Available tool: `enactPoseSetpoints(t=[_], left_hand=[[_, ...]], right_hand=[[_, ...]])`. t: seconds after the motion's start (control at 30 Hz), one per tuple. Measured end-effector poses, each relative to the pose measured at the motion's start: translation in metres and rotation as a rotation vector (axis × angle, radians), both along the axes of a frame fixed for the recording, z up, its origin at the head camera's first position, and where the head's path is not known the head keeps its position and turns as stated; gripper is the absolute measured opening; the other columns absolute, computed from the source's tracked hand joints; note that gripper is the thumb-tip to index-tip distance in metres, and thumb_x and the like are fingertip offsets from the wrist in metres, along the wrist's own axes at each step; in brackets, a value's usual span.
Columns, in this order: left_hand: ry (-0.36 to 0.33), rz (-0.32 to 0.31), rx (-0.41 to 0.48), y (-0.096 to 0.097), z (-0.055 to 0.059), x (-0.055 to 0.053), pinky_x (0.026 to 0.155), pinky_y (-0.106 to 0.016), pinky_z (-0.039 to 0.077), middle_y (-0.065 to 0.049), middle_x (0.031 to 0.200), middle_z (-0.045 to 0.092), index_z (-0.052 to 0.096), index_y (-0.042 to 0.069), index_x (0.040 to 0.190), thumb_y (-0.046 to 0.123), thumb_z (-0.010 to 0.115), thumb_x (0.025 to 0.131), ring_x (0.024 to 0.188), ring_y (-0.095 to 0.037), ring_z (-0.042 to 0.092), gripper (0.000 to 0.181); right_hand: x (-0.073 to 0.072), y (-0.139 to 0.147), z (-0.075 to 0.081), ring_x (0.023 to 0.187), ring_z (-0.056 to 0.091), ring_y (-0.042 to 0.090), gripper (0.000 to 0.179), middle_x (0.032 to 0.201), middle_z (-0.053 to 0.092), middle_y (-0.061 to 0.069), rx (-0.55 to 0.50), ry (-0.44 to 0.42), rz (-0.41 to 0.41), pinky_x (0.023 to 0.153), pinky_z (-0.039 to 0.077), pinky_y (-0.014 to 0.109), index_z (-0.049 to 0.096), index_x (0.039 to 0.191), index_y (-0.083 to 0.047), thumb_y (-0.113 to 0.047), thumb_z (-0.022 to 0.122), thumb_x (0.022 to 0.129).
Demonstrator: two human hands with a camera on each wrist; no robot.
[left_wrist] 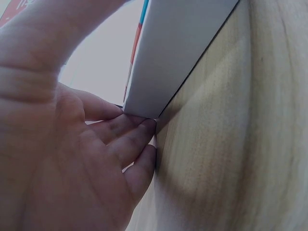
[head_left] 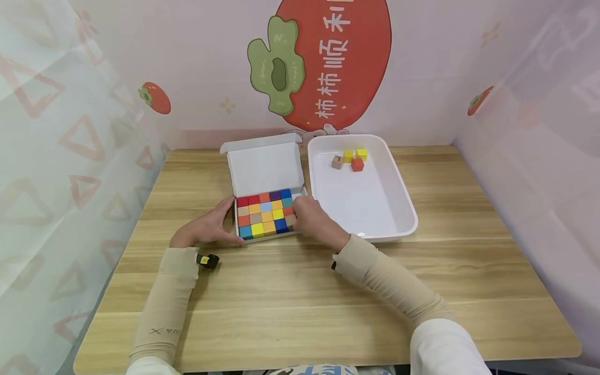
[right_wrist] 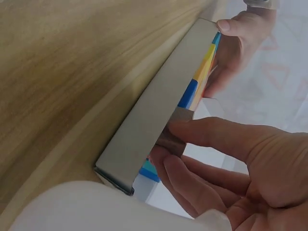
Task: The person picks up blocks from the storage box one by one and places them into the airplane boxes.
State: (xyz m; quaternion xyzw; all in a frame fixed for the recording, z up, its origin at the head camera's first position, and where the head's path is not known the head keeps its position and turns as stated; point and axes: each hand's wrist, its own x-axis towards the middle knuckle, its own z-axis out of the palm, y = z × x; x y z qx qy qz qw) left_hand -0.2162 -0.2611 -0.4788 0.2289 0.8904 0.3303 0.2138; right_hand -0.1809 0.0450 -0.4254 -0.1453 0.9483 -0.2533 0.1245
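Note:
A white cardboard box (head_left: 268, 238) with its lid (head_left: 267, 169) folded back holds rows of coloured cubes (head_left: 265, 207). My left hand (head_left: 211, 226) grips the box's left end, thumb at the front corner and fingers toward the back one. In the left wrist view, fingertips (left_wrist: 148, 126) meet the corner of the box's white wall. My right hand (head_left: 313, 216) is over the box's right end. Its thumb and fingers pinch a brown wooden cube (right_wrist: 174, 132) at the box's front wall, seen in the right wrist view. That hand partly covers the rightmost column from the head view.
Right beside the box stands a white plastic tray (head_left: 407, 208). Toward its back lie a wooden cube (head_left: 337, 162) with a dark mark, a red cube (head_left: 358, 165) and two yellow cubes (head_left: 348, 156). A printed cloth backdrop (head_left: 206, 67) rises behind the wooden table (head_left: 281, 312).

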Motion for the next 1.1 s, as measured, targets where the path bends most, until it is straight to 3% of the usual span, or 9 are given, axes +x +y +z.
enactPoseSetpoints(t=[0.23, 0.4, 0.47, 0.6, 0.73, 0.87, 0.97, 1.1], left_hand=[[-0.008, 0.006, -0.004, -0.001, 0.003, -0.002, 0.131, -0.067, 0.019, -0.013, 0.178, 0.006, -0.008, 0.017, 0.170, 0.053, 0.092, 0.077, 0.161, -0.036, 0.014, 0.141], [-0.008, 0.008, 0.010, -0.001, 0.003, 0.000, 0.130, -0.067, 0.018, -0.013, 0.178, 0.006, -0.007, 0.017, 0.170, 0.051, 0.092, 0.078, 0.161, -0.037, 0.014, 0.140], [-0.015, 0.010, 0.018, -0.002, 0.002, 0.001, 0.130, -0.068, 0.018, -0.014, 0.178, 0.006, -0.007, 0.016, 0.170, 0.050, 0.092, 0.078, 0.160, -0.038, 0.014, 0.139], [-0.034, 0.014, 0.025, -0.002, 0.000, 0.004, 0.130, -0.068, 0.020, -0.015, 0.177, 0.006, -0.006, 0.015, 0.170, 0.050, 0.092, 0.078, 0.159, -0.039, 0.015, 0.139], [-0.037, 0.016, 0.028, -0.001, 0.000, 0.004, 0.130, -0.067, 0.021, -0.015, 0.177, 0.007, -0.006, 0.015, 0.170, 0.051, 0.092, 0.078, 0.159, -0.038, 0.015, 0.139], [-0.039, 0.020, 0.038, 0.000, 0.002, 0.003, 0.130, -0.066, 0.020, -0.013, 0.177, 0.007, -0.006, 0.016, 0.170, 0.051, 0.093, 0.077, 0.159, -0.036, 0.015, 0.140], [-0.049, 0.028, 0.044, 0.000, 0.004, 0.003, 0.131, -0.065, 0.020, -0.011, 0.177, 0.007, -0.005, 0.017, 0.170, 0.050, 0.093, 0.077, 0.159, -0.035, 0.015, 0.140], [-0.042, 0.016, 0.041, 0.000, 0.004, 0.004, 0.130, -0.067, 0.019, -0.014, 0.177, 0.007, -0.005, 0.016, 0.170, 0.050, 0.093, 0.078, 0.159, -0.037, 0.015, 0.139]], right_hand=[[0.000, -0.004, 0.001, 0.089, 0.066, 0.023, 0.027, 0.116, 0.077, 0.014, 0.003, -0.037, -0.013, 0.082, 0.063, 0.031, 0.074, 0.119, 0.005, 0.000, 0.078, 0.093], [-0.001, -0.004, 0.004, 0.088, 0.067, 0.024, 0.027, 0.116, 0.075, 0.013, 0.030, -0.087, 0.004, 0.075, 0.061, 0.028, 0.072, 0.121, 0.005, -0.005, 0.074, 0.096], [-0.002, -0.001, 0.008, 0.090, 0.067, 0.026, 0.030, 0.117, 0.074, 0.013, 0.033, -0.109, 0.009, 0.074, 0.060, 0.029, 0.071, 0.123, 0.005, -0.009, 0.074, 0.097], [-0.011, 0.015, 0.025, 0.100, 0.067, 0.026, 0.040, 0.124, 0.074, 0.017, 0.015, -0.084, 0.030, 0.085, 0.063, 0.036, 0.070, 0.129, 0.005, -0.015, 0.078, 0.095], [-0.031, 0.043, 0.046, 0.101, 0.070, 0.029, 0.040, 0.118, 0.075, 0.020, -0.026, -0.002, 0.040, 0.091, 0.064, 0.040, 0.071, 0.129, 0.005, -0.014, 0.079, 0.094], [-0.058, 0.075, 0.059, 0.105, 0.073, 0.031, 0.037, 0.118, 0.076, 0.021, -0.057, 0.050, -0.032, 0.096, 0.064, 0.043, 0.072, 0.128, 0.004, -0.012, 0.078, 0.095], [-0.078, 0.096, 0.060, 0.105, 0.074, 0.033, 0.035, 0.120, 0.076, 0.021, -0.061, 0.091, -0.101, 0.095, 0.064, 0.046, 0.074, 0.127, 0.003, -0.012, 0.078, 0.096], [-0.099, 0.119, 0.048, 0.100, 0.068, 0.033, 0.031, 0.114, 0.077, 0.021, -0.046, 0.136, -0.168, 0.088, 0.063, 0.044, 0.076, 0.122, 0.003, -0.016, 0.076, 0.097]])
